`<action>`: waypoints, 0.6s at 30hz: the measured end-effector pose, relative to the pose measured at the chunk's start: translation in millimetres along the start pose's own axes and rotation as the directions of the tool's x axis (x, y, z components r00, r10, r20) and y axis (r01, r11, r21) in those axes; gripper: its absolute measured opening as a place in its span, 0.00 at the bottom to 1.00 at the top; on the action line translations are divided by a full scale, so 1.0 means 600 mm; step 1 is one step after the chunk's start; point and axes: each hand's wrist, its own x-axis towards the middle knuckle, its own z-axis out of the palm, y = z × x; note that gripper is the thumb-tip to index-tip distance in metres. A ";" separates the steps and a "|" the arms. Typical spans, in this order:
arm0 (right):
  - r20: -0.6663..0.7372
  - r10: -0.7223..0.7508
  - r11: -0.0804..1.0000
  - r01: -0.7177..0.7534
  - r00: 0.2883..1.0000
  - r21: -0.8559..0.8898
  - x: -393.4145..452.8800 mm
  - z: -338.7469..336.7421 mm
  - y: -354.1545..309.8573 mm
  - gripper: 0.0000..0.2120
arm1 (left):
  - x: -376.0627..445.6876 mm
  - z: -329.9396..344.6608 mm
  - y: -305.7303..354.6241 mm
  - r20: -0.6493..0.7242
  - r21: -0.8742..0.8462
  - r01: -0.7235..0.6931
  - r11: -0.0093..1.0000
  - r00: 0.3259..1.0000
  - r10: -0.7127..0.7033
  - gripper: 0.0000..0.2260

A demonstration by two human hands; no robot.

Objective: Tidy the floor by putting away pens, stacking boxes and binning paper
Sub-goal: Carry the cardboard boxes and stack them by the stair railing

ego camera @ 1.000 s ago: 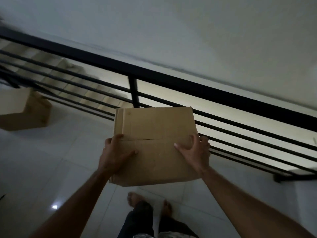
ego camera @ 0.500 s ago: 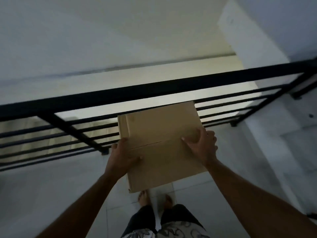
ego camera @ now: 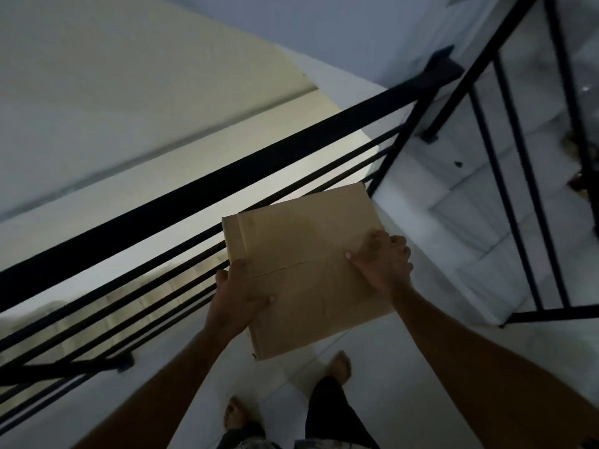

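I carry a closed brown cardboard box (ego camera: 308, 264) in front of me, above the white tiled floor. My left hand (ego camera: 235, 298) grips its left edge, thumb on top. On the right side, my right hand (ego camera: 382, 262) grips the box with its thumb laid across the top flap. A seam runs across the lid between my hands. The fingers under the box are hidden.
A black metal railing (ego camera: 194, 202) runs diagonally right behind the box, with a stairwell beyond it. A second railing section (ego camera: 525, 189) stands at the right over white steps. My bare feet (ego camera: 340, 367) are on the white floor (ego camera: 372, 358) below the box.
I have turned to the right with the box held the same way. The railing now runs diagonally and the right stair section has come into view. The other box at left left the view.
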 end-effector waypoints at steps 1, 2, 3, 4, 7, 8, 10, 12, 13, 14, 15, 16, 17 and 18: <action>-0.002 0.008 1.000 -0.008 1.000 -0.008 0.021 -0.014 0.018 0.42 | 0.012 0.023 0.019 0.002 0.003 0.001 1.000 1.000 -0.001 0.44; -0.002 0.011 1.000 -0.011 1.000 -0.018 0.037 -0.023 0.030 0.43 | 0.020 0.039 0.035 0.004 0.006 0.000 1.000 1.000 0.000 0.45; -0.002 0.020 0.999 -0.020 1.000 -0.027 0.061 -0.039 0.048 0.42 | 0.033 0.066 0.056 0.010 0.006 0.003 1.000 1.000 -0.003 0.45; -0.003 0.030 0.999 -0.030 1.000 -0.035 0.084 -0.055 0.065 0.41 | 0.046 0.091 0.074 0.018 0.006 0.010 1.000 1.000 -0.010 0.45; 0.011 0.037 0.998 -0.036 0.999 -0.054 0.157 -0.097 0.118 0.38 | 0.087 0.165 0.128 0.028 0.007 -0.005 1.000 1.000 0.005 0.45; 0.028 0.028 0.999 -0.027 0.999 -0.043 0.178 -0.108 0.138 0.38 | 0.101 0.188 0.143 0.028 0.013 -0.013 1.000 1.000 0.013 0.44; 0.046 -0.007 1.000 0.008 0.999 -0.025 0.214 -0.127 0.171 0.42 | 0.123 0.222 0.167 0.041 0.021 -0.015 1.000 0.999 0.014 0.45; 0.051 -0.018 0.999 0.020 0.999 -0.045 0.244 -0.140 0.197 0.43 | 0.139 0.252 0.187 0.068 0.033 -0.006 0.999 0.998 0.004 0.46; 0.050 -0.018 0.998 0.020 0.999 -0.056 0.257 -0.143 0.203 0.44 | 0.145 0.263 0.195 0.074 0.037 -0.011 0.999 0.997 0.009 0.47; 0.051 -0.017 0.998 0.020 0.999 -0.064 0.274 -0.149 0.211 0.44 | 0.154 0.279 0.207 0.074 0.044 -0.018 0.999 0.997 0.015 0.47; 0.055 -0.017 0.998 0.020 0.998 -0.067 0.289 -0.154 0.218 0.43 | 0.161 0.292 0.218 0.079 0.062 -0.023 0.998 0.997 0.018 0.47; 0.056 -0.015 0.998 0.019 0.998 -0.067 0.303 -0.157 0.226 0.43 | 0.169 0.305 0.228 0.090 0.089 -0.026 0.996 0.996 0.018 0.47; 0.060 -0.012 0.997 0.017 0.998 -0.073 0.316 -0.160 0.235 0.44 | 0.176 0.319 0.237 0.103 0.109 -0.020 0.994 0.995 0.009 0.47; 0.069 -0.004 0.997 0.010 0.998 -0.082 0.330 -0.163 0.247 0.44 | 0.183 0.335 0.246 0.116 0.117 0.000 0.993 0.993 -0.014 0.47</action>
